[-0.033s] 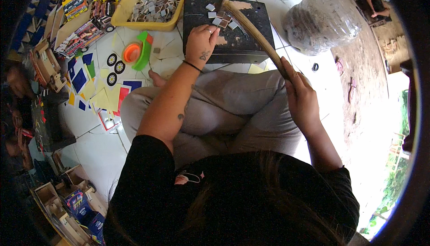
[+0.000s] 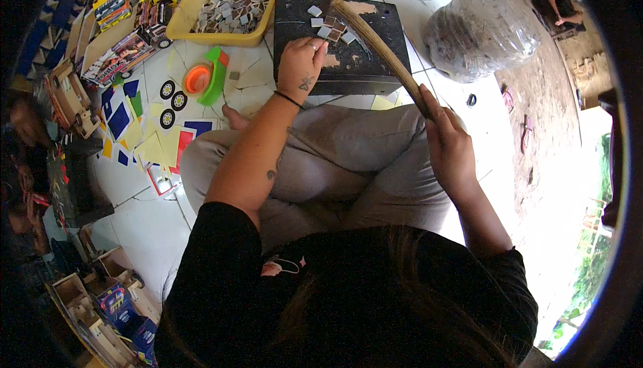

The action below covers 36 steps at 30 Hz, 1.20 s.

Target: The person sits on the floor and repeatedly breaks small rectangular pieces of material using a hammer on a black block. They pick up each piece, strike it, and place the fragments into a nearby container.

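My right hand (image 2: 450, 147) is wrapped round the lower end of a hammer's wooden handle. The hammer (image 2: 378, 45) slants up to the left, its dark metal head over the black box (image 2: 295, 16) in front of my crossed legs. On the box top lie several small square tiles (image 2: 316, 22), some grey and some brown. My left hand (image 2: 301, 70) rests at the box's left side with thumb and finger pinched together beside the tiles. Whatever is between those fingertips is too small to make out.
A yellow basin (image 2: 177, 30) of small grey squares stands behind left. Nearby are an orange cup (image 2: 197, 80), a green plastic piece (image 2: 218, 77), toy wheels (image 2: 179, 100), coloured paper pieces (image 2: 151, 145) and toy trucks (image 2: 120, 53). A bulging plastic sack (image 2: 479, 33) sits at right. Another person is at far left.
The hammer head has risen very slightly. My left hand and the tiles stay in place.
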Tool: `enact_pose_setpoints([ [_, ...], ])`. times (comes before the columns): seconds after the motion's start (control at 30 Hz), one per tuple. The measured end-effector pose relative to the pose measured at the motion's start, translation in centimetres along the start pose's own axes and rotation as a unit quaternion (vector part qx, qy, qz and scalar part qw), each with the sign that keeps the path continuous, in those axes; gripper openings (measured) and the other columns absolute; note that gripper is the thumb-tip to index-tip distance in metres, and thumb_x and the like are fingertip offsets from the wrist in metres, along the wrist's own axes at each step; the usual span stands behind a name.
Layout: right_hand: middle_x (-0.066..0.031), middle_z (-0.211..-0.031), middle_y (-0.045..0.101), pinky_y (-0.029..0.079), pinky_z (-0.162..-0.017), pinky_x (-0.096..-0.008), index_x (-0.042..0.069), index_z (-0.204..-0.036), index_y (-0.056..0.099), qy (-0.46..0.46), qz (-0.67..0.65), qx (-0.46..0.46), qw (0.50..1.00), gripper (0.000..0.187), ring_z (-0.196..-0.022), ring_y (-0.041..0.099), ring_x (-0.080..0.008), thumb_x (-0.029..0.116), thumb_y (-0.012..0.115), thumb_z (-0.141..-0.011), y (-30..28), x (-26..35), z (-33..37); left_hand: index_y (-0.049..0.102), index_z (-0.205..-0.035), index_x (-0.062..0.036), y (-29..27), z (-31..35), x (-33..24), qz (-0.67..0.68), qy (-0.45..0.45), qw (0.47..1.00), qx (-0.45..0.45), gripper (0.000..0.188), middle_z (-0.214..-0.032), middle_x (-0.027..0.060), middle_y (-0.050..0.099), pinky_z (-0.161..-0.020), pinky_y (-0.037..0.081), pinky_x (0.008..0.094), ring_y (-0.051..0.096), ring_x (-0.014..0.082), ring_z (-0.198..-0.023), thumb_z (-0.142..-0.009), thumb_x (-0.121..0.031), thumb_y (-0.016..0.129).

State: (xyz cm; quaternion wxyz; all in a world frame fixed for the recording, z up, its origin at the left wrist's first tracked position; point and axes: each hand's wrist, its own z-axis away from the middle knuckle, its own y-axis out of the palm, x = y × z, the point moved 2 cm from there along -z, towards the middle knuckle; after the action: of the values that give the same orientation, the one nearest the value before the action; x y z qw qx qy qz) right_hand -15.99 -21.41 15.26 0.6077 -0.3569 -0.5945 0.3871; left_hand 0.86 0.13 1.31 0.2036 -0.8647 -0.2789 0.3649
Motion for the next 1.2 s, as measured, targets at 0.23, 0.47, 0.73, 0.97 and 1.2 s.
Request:
enact_pose_setpoints([
  [0.23,-0.0128,-0.109,0.061,0.053,-0.067,-0.0434,0.03,-0.139,0.039,-0.047,0.011,-0.061,0.997,0.059,-0.081,0.065,-0.0333,0.004,0.05,-0.088,1.2,-0.9,-0.7,0.064,-0.079,-0.0025,0.6,-0.2,0.1,-0.048,0.027,0.998,-0.022,0.014,-0.075,0.0111,0.062,-0.074,0.046,0.039,0.059,0.0295,-0.074,-0.085,-0.015,0.061],
  [0.47,-0.0196,-0.111,0.061,0.053,-0.08,-0.0388,0.02,-0.137,0.044,-0.036,0.023,-0.027,0.999,0.055,-0.097,0.064,-0.0289,-0.003,0.05,-0.087,0.7,-1.1,-0.6,0.064,-0.08,-0.002,0.8,-0.4,-0.1,-0.058,0.016,0.998,-0.007,0.017,-0.075,0.0104,0.062,-0.076,0.045,0.0396,0.059,0.0284,-0.076,-0.087,-0.017,0.058],
  [0.73,-0.0198,-0.11,0.062,0.051,-0.08,-0.0368,0.014,-0.137,0.044,-0.074,-0.019,-0.082,0.994,0.051,-0.098,0.063,-0.0302,-0.002,0.05,-0.088,0.6,-1.1,-1.0,0.065,-0.081,-0.0017,0.8,-0.1,0.0,-0.048,0.012,0.999,0.001,0.017,-0.075,0.0104,0.062,-0.074,0.045,0.0398,0.059,0.0285,-0.074,-0.087,-0.016,0.057],
  [0.97,-0.0175,-0.109,0.062,0.05,-0.074,-0.0448,0.023,-0.136,0.044,-0.116,-0.029,-0.12,0.986,0.046,-0.088,0.063,-0.0372,0.011,0.051,-0.091,0.7,-3.6,-3.9,0.066,-0.082,-0.0013,0.5,-0.3,0.0,-0.022,-0.015,0.999,0.021,0.014,-0.075,0.013,0.063,-0.068,0.046,0.0399,0.06,0.0311,-0.07,-0.082,-0.015,0.063],
  [1.2,-0.0193,-0.108,0.058,0.047,-0.081,-0.0478,0.006,-0.114,0.05,-0.011,0.125,-0.109,0.986,0.03,-0.097,0.058,-0.0406,0.023,0.054,-0.091,0.6,-12.8,-12.8,0.069,-0.086,-0.0049,-2.1,-2.0,2.5,0.004,-0.054,0.998,-0.04,0.016,-0.077,0.0127,0.066,-0.068,0.049,0.0371,0.063,0.0302,-0.072,-0.078,-0.018,0.066],
])
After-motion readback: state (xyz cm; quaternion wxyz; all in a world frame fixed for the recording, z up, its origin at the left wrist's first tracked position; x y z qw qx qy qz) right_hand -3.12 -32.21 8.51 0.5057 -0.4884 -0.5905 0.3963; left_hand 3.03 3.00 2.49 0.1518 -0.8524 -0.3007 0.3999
